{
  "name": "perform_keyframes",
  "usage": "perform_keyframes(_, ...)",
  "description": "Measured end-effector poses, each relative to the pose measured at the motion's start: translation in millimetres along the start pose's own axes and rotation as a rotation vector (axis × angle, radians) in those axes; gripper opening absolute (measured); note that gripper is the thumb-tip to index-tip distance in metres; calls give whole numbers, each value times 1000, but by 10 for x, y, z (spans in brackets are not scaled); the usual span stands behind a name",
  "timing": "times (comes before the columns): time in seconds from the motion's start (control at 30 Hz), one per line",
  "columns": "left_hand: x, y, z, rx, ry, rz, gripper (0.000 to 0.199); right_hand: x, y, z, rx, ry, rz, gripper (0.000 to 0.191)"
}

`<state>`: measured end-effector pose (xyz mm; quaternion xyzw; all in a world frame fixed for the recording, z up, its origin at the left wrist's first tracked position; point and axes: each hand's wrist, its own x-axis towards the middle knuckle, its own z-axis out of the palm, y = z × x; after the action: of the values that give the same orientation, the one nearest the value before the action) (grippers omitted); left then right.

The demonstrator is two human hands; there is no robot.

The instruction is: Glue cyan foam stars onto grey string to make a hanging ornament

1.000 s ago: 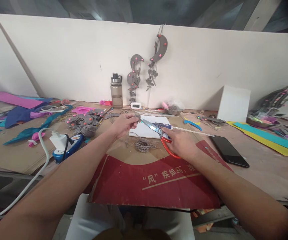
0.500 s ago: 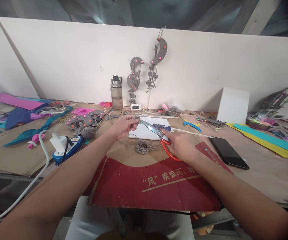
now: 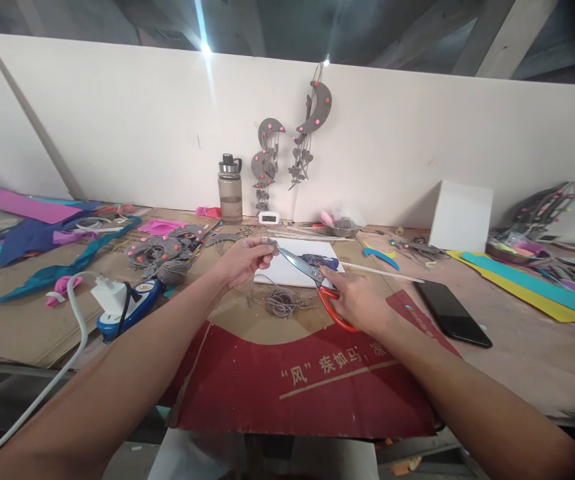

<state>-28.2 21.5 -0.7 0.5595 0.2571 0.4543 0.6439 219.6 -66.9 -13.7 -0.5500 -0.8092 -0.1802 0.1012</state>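
My left hand is closed in a pinch on a small grey piece, possibly felt or cord; its exact shape is too small to tell. In my right hand is a pair of scissors with red handles, its blades pointing left and their tips at the grey piece. The blades look closed or nearly so. Below them a loose coil of grey cord rests on the cardboard. Behind the scissors a white sheet lies flat, with a dark blue object on it.
A black phone lies right of my right hand. On the left are a blue power strip with a white cable and grey pieces with pink dots. A bottle and small clock stand by the white wall, under hanging grey moons.
The camera view has tilted slightly, so the table sits a little lower in the picture. Both hands keep their grips, and the scissor tips remain at the grey piece.
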Motion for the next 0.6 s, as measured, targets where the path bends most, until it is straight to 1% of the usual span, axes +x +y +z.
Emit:
perform_keyframes(0.1,-1,4,-7,8,-3,-10,17,3,-27,-28,19,-24,18,48)
perform_keyframes(0.27,-14,22,-19,37,42,-41,18,20,-60,-77,20,-61,46,47)
perform_keyframes(0.4,-17,-2,-32,64,45,-64,16,5,-54,-123,13,-103,47,48)
perform_keyframes(0.47,-10,-43,-39,75,58,-98,14,-29,-46,-135,33,-136,43,48)
perform_keyframes(0.6,-2,-99,-28,92,44,-188,12,-105,-17,-131,110,-183,67,55)
